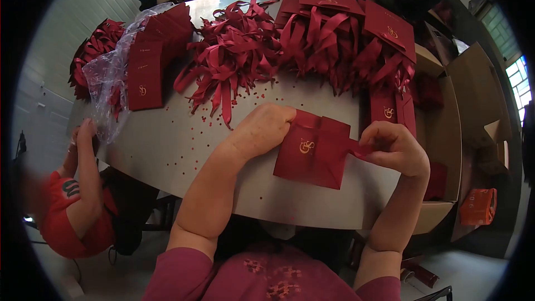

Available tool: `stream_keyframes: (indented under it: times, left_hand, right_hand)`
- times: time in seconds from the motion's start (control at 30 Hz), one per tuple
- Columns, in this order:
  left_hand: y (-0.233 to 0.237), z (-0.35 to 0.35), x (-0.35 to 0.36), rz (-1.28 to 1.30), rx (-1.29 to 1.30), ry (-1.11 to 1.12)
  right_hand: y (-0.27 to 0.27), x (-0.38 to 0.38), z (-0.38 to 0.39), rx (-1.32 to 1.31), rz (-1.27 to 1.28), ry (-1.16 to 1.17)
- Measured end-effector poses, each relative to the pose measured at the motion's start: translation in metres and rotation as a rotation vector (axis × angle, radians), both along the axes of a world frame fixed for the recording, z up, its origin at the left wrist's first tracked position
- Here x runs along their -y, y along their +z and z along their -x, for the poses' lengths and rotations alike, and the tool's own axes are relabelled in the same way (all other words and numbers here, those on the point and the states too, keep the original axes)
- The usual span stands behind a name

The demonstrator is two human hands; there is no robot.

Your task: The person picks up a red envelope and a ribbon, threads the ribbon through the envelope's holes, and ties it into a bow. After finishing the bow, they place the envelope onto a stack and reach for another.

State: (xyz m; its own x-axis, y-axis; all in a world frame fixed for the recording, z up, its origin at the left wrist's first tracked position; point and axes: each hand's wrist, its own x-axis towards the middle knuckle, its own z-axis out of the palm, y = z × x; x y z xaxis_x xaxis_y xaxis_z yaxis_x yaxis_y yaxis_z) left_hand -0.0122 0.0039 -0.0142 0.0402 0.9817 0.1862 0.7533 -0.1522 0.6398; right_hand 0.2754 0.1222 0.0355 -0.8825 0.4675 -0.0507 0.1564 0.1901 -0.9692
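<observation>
A small dark red paper gift bag (320, 159) with a gold logo lies tilted near the table's front edge. At its upper left corner, my left hand (266, 128) is closed on the bag; part of the fingers is hidden. My right hand (398, 149), just off the bag's right side, pinches a red ribbon (360, 149) that runs out from the bag. Beyond my hands lies a big heap of loose red ribbons (237, 56).
Flat red bags with ribbons (334, 28) are stacked at the back right, more bags (146, 72) by clear plastic (106, 86) at left. An open cardboard box (454, 134) stands right. Tiny red dots litter the table (167, 145). A person in red (83, 212) sits left.
</observation>
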Motion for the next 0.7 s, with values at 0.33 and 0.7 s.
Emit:
stream_keyframes:
  times: [0.33,0.7]
  left_hand:
    - [0.008,0.015,-0.001,0.034,0.110,0.190]
    - [-0.005,-0.007,-0.006,0.217,0.256,0.109]
  right_hand:
    - [0.007,-0.018,-0.047,-0.467,0.083,-0.148]
    - [-0.074,0.028,0.078,-0.470,0.439,-0.464]
